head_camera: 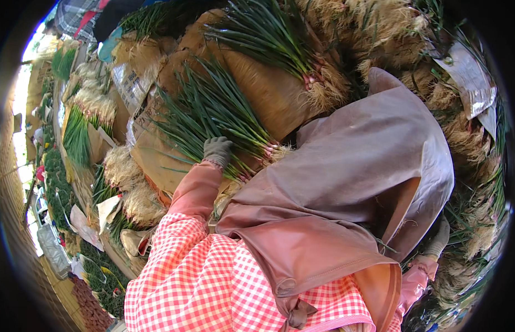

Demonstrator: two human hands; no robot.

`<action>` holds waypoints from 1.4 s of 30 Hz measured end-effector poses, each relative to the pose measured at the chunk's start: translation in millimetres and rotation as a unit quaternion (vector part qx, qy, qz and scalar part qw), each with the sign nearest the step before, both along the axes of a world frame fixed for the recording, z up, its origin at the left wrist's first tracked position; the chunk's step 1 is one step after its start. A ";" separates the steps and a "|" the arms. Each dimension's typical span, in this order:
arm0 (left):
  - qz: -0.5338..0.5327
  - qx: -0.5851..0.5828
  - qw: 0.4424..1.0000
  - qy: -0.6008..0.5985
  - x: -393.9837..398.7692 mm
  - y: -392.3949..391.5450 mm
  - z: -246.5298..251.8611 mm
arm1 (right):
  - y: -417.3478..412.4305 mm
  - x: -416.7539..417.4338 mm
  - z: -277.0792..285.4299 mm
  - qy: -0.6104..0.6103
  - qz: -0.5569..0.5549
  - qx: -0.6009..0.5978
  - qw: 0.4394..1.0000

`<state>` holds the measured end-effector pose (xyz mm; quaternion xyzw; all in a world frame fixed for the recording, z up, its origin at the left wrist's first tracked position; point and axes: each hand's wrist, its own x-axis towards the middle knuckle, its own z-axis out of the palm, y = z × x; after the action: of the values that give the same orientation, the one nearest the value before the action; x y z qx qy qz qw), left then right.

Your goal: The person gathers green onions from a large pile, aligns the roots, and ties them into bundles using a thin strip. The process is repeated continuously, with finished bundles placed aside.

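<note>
My left hand (pixel 218 151), in a grey-green knit glove, rests on the leaves of a spread bunch of green onions (pixel 224 116). The bunch lies on brown sheeting, its pale pink bulbs and roots pointing right toward my apron-covered lap. Whether the fingers grip any stalks is unclear. Far to the lower right is my right hand (pixel 438 238), also gloved, beside a heap of rooted green onions (pixel 483 226). Its fingers are mostly hidden. Above the spread bunch lies a second bunch of green onions (pixel 278 45) with tan roots. A brown waterproof apron (pixel 344 153) covers my legs.
Large piles of onion roots (pixel 377 29) rise at the upper right, with a silvery sheet (pixel 469 79) among them. More green onion bundles (pixel 77 137) and root clumps (pixel 135 186) lie on the left. A person in plaid clothing (pixel 77 18) is at the upper left.
</note>
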<state>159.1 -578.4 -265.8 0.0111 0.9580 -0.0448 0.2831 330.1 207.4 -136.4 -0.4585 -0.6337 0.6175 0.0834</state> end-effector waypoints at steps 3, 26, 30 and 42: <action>-0.036 -0.030 0.995 -0.088 8.7 1.3 -3.8 | -5.3 -4.2 2.5 -0.049 0.037 0.005 0.998; -0.079 0.883 0.461 0.032 -222.5 391.9 338.1 | 27.7 -171.1 131.6 -0.046 -0.234 0.307 0.921; -0.073 0.836 0.491 -0.234 -169.6 525.8 324.1 | -49.9 -169.3 117.5 0.222 -0.054 0.357 0.906; -0.116 0.568 0.703 -0.411 -115.3 630.7 224.7 | -105.0 -161.6 89.8 0.237 -0.233 0.027 0.943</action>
<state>43.8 52.3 -41.0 0.2982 0.5817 0.4847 0.5812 168.5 102.4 -46.6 -0.4312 -0.4876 0.6543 0.3849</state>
